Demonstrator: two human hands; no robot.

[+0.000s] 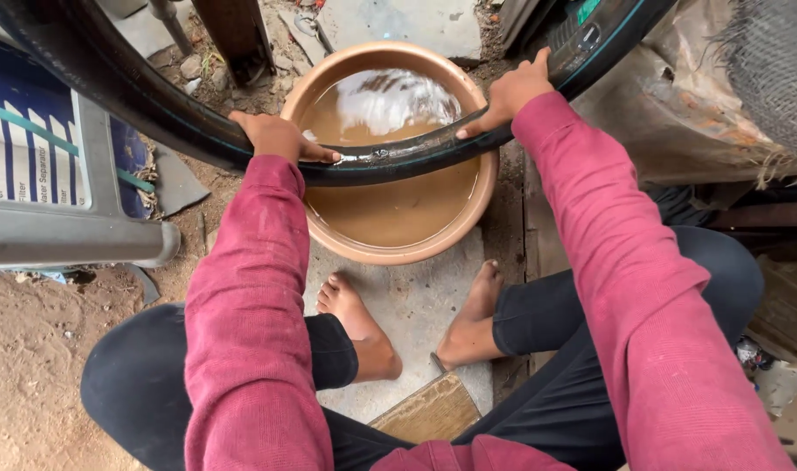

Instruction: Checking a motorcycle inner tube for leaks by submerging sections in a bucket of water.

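— While the tube [381, 161] sags into the basin [398, 249], where do the hands sit on it?
— Both are on the lowest part of the black loop. The left hand [281, 139] lies over it at the basin's left rim, fingers closed around the rubber, fingertips pointing right along it. The right hand [507, 92] holds it over the right rim, thumb up on the outer side, fingers stretched down along the inner edge.
— So each grip is closed on the tube?
— Yes, both hands grip it; neither is open.
— And the tube itself?
— It arcs from the upper left corner down across the basin and up again to the upper right. The stretch between the hands is wet and shiny and lies right at the surface of the water [390, 205]; whether it dips under, I cannot tell.
— What is the water like?
— Brown and muddy, with a bright reflection near the far side.
— What else is around?
— The basin is round, tan, standing on a concrete slab [416, 301]. Two bare feet rest just in front of it. A grey plastic chair [76, 231] stands at the left on sandy ground, with a blue and white sack [19, 157] behind it. A wooden plank [429, 410] lies between the legs.
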